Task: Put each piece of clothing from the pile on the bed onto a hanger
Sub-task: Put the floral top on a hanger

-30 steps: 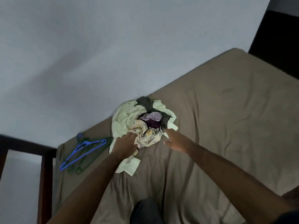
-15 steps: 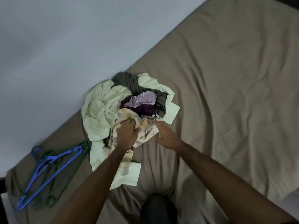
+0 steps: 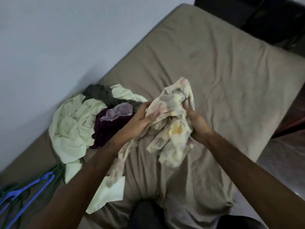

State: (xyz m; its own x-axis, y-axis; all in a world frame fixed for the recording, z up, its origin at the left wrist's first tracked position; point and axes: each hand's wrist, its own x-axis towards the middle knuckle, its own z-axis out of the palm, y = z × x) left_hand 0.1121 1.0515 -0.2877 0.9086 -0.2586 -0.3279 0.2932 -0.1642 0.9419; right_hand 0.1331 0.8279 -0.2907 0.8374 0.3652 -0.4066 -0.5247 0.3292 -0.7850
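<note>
We hold a crumpled floral garment (image 3: 171, 123) up over the middle of the bed (image 3: 222, 80), our two hands gathered into its cream, yellow-and-pink-blotched cloth. Our left hand (image 3: 140, 119) grips its left side, fingers (image 3: 153, 115) curled into the folds; our right hand (image 3: 198, 121) clutches the right side, fingers (image 3: 187, 103) hooked up under a bunched ridge of fabric. A long tail of the garment trails down beneath our left forearm toward the near edge of the bed.

The rest of the pile (image 3: 92, 119) sits just left of our hands, near the bed's left edge along the pale wall (image 3: 57, 38): a pale green shirt (image 3: 72, 128) spread widest, with a part of it reaching down toward the near edge, a dark maroon piece (image 3: 107, 128) lying on it, a lilac piece (image 3: 118, 111) on top of the maroon, and a grey-olive piece (image 3: 99, 93) at the far side.

At the bed's near left corner lie the hangers: a blue hanger (image 3: 28, 190) tangled with dark green hangers (image 3: 56, 172), close beside the lower end of the green shirt. The tan sheet is wrinkled across the whole mattress. Dark furniture (image 3: 264, 17) stands beyond the far end of the bed, and our dark-clad knee (image 3: 146, 215) rests at the near edge.
</note>
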